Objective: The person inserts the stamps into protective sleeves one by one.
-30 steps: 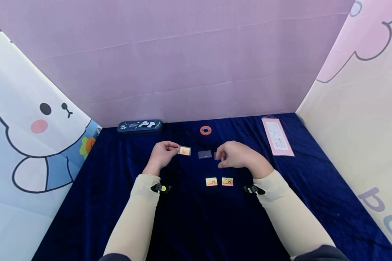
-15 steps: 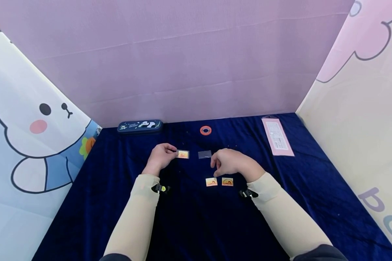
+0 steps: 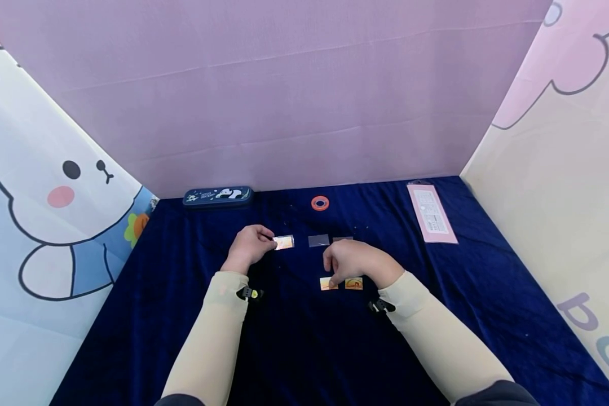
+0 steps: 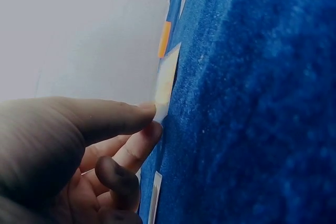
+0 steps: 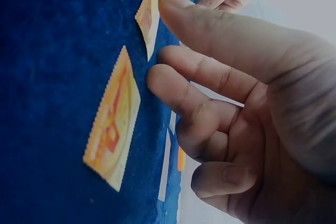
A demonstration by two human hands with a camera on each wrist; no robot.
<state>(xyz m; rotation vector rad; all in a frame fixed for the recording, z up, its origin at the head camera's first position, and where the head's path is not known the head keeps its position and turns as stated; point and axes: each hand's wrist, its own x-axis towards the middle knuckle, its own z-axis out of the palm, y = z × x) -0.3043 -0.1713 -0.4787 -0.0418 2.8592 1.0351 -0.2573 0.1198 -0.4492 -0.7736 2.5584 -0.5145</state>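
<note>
My left hand (image 3: 250,246) pinches the edge of a small clear sleeve with a stamp (image 3: 285,242) in it, between thumb and fingertip; the left wrist view shows the sleeve tilted close over the cloth. My right hand (image 3: 359,260) is over the left one of two loose stamps, its thumb overlapping that stamp (image 3: 325,284). Thumb and fingers stand apart in the right wrist view, with nothing pinched. Just right of it lies the other orange-yellow stamp (image 5: 113,129), with perforated edges. Two clear sleeves without stamps, one left (image 3: 318,241) and one right (image 3: 342,239), lie behind my right hand.
On the dark blue cloth (image 3: 294,344), a panda-print pencil case (image 3: 218,196) stands at the back left. An orange-red tape roll (image 3: 320,203) lies at the back middle. A pink packet (image 3: 431,214) lies at the right. A pink fabric wall (image 3: 304,101) closes the back.
My left hand has lowered the sleeve with the stamp toward the cloth. My right hand has moved left and nearer, from the right sleeve to the left loose stamp.
</note>
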